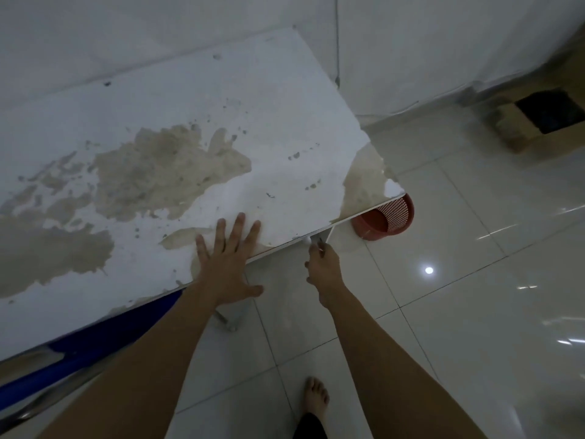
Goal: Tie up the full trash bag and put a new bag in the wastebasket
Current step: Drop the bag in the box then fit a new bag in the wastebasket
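A worn white surface (221,122) with peeling, stained patches is the landmark. The left hand (226,264) lies flat on the surface's near edge, fingers straight and spread. The right hand (323,267) reaches just under that edge, close to the surface's near corner; whether its fingers grip anything cannot be told. The reddish-brown plastic wastebasket with a mesh wall (384,221) stands on the glossy tiled floor (443,312), partly beneath the surface's corner, beyond the right hand and apart from it.
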A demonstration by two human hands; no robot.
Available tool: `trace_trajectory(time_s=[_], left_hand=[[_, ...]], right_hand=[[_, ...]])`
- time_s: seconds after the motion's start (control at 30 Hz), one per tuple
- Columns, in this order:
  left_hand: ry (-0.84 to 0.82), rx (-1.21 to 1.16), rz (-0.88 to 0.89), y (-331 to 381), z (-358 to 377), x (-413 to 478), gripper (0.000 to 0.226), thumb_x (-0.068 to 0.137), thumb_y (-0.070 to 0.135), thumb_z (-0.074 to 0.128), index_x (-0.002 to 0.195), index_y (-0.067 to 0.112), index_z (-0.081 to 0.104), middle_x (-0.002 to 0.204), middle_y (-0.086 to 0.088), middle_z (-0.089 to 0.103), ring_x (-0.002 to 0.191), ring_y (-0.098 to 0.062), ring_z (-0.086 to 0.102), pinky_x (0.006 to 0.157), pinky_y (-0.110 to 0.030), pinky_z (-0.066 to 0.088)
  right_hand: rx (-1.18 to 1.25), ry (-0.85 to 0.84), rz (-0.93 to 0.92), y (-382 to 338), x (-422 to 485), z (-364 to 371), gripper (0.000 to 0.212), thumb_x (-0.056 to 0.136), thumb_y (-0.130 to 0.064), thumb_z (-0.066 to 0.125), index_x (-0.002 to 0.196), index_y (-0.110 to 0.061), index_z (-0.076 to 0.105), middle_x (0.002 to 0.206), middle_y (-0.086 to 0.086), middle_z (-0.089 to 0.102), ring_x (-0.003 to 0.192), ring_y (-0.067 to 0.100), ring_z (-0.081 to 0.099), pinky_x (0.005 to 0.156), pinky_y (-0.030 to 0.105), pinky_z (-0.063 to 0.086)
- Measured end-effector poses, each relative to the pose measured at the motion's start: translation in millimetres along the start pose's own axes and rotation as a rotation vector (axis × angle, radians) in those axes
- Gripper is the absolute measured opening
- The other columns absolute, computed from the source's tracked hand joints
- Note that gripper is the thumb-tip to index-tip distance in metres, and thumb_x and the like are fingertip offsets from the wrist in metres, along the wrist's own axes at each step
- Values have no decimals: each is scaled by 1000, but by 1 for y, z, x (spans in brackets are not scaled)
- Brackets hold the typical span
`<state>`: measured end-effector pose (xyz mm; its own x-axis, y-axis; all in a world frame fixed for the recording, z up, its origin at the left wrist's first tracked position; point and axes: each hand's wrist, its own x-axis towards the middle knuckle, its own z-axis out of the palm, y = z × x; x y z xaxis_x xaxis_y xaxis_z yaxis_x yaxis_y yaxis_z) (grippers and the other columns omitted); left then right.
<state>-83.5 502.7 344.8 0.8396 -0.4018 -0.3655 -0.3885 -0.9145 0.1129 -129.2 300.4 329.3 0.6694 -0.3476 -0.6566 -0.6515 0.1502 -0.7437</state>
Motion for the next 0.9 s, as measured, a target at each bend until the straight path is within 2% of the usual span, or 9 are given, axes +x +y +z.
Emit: trace_trajectory(time_s=[0.03,0.1,0.17,0.3,0.37,0.47,0.6,0.73,0.9], left_hand=[[7,-2,3,0,1,1,140,55,79,70,149,42,-28,157,10,-39,145,-29,-34,107,-67,-16],[16,-5,-1,-1,1,1,142,53,78,71,150,42,-27,158,10,-38,145,-28,-34,106,-66,-19],[17,-2,-3,-1,2,2,144,52,77,72,150,42,-27,158,9,-38,145,-28,-34,105,-64,-20],[30,-7,0,-3,4,3,145,48,82,69,151,42,-25,158,9,-36,146,-28,-32,107,-67,-17],[43,-23,7,-3,5,2,144,45,91,61,152,42,-21,160,9,-33,147,-27,-31,107,-67,-17],[80,-102,-7,-1,8,3,134,47,105,41,153,46,-16,161,14,-30,147,-22,-31,108,-62,-24],[164,-98,-55,2,12,4,111,62,103,23,153,50,-10,163,17,-23,151,-21,-21,110,-60,-23],[199,-126,-54,3,15,6,106,66,101,26,154,49,-3,164,17,-15,153,-21,-12,110,-60,-19],[191,-102,-72,4,15,7,111,63,102,28,156,46,3,166,15,-8,153,-19,-3,110,-49,-25]], right_hand=[[45,-4,38,-2,5,4,32,108,-32,38,119,-9,57,111,25,60,102,42,64,80,47,53],[128,-11,108,-7,14,11,23,108,-31,36,103,-21,56,125,19,61,113,39,63,94,54,52],[197,-7,148,-8,24,18,21,108,-30,37,106,-20,55,113,8,66,97,26,68,89,47,54],[192,24,112,-5,32,26,22,108,-23,37,97,-11,52,85,3,58,68,16,54,64,32,47],[130,35,54,1,33,26,24,108,-20,36,96,-8,52,81,3,54,70,17,52,65,33,47],[66,75,51,17,29,25,27,108,-21,37,106,-2,56,84,6,54,77,20,52,69,36,46],[21,142,110,47,19,18,16,103,-10,38,100,-8,54,87,9,53,80,23,52,70,38,47],[10,174,87,54,15,13,21,106,-19,37,100,-7,53,83,9,52,74,21,51,67,36,46],[-13,216,58,57,7,16,23,107,-25,35,101,-12,54,84,8,57,73,19,53,66,35,47]])
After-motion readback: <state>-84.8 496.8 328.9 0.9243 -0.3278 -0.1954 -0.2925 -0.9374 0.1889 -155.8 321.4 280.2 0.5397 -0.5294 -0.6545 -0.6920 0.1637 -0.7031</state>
